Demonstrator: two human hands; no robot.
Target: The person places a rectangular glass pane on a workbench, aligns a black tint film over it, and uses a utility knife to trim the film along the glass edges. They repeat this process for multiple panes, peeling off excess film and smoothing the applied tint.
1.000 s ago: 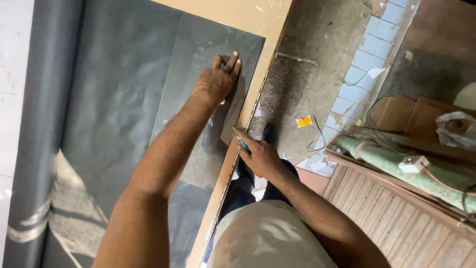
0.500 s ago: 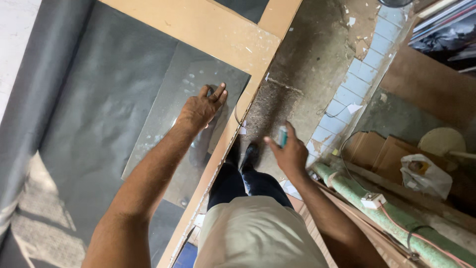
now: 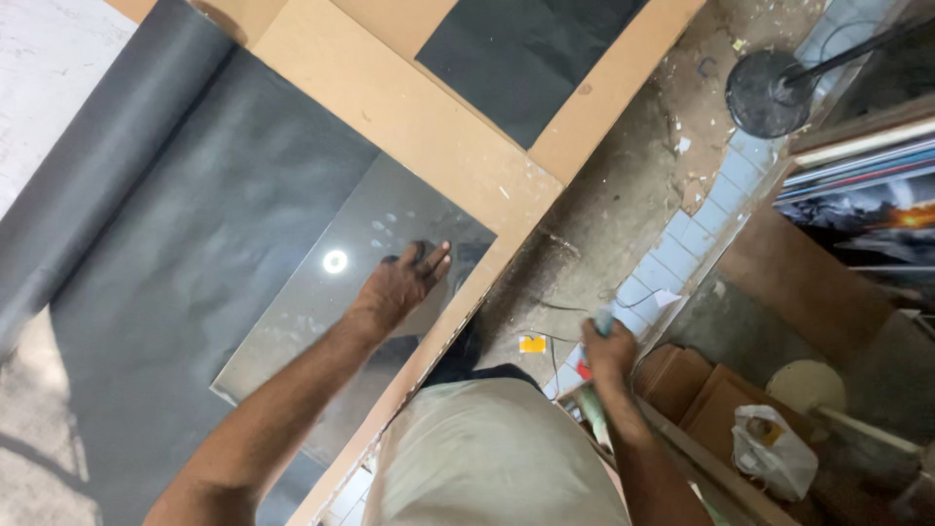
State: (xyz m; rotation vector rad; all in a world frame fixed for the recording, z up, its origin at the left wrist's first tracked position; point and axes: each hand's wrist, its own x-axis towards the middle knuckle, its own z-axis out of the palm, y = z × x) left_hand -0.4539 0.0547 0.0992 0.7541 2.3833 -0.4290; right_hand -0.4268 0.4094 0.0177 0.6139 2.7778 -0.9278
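Head view: glass sheet (image 3: 321, 312) on dark-papered workbench (image 3: 419, 127).

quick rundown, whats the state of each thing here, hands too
left hand: flat, pressing on the glass sheet
right hand: closed around a small teal tool, off the table
glass sheet: lying flat on the dark paper
dark paper roll: partly unrolled
white plastic bag: crumpled on the floor

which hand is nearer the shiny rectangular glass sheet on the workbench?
Left. The left hand presses flat on the glass sheet; the right hand is off the bench, gripping a small teal tool.
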